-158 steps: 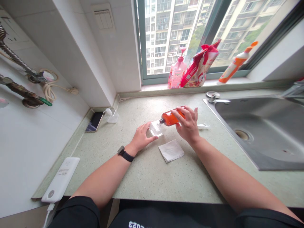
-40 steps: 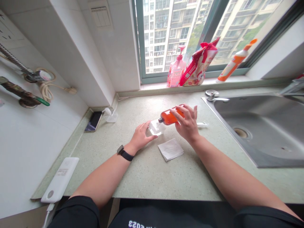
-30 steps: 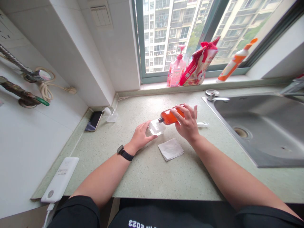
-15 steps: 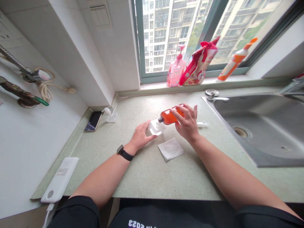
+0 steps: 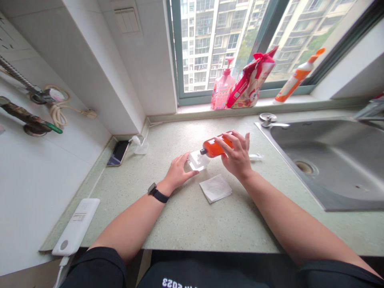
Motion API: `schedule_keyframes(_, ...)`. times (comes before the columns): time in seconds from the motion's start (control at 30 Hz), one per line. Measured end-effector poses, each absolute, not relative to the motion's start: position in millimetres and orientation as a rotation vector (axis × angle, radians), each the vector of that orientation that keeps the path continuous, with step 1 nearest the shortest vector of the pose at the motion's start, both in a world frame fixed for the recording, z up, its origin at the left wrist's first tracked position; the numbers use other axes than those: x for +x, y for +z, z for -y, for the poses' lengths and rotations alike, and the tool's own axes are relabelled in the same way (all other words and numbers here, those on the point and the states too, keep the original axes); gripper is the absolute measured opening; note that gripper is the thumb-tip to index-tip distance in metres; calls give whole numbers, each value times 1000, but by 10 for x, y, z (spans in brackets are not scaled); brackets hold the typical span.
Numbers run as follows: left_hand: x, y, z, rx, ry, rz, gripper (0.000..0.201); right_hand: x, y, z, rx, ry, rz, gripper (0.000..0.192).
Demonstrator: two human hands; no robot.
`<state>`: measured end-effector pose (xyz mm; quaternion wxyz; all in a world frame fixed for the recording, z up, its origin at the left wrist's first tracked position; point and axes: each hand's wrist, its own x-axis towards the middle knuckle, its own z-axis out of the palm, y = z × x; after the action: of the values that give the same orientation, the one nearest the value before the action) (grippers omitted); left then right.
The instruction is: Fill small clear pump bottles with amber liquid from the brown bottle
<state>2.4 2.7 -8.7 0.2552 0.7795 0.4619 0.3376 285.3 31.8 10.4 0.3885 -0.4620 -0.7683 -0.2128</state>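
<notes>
Green speckled countertop (image 5: 192,224). On it: folded white tissue (image 5: 215,188) mid, small clear container (image 5: 198,160) just beyond it, phone (image 5: 119,153) and clear dispenser (image 5: 140,145) far left, white power bank (image 5: 76,227) near left edge. Steel sink (image 5: 330,160) inset right.
</notes>
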Motion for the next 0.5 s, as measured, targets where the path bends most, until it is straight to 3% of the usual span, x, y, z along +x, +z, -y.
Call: schedule_keyframes(0.5, 23, -79, -24, 2134, 934, -1239, 79, 2848, 123, -300, -1183, -531, 1956, 100)
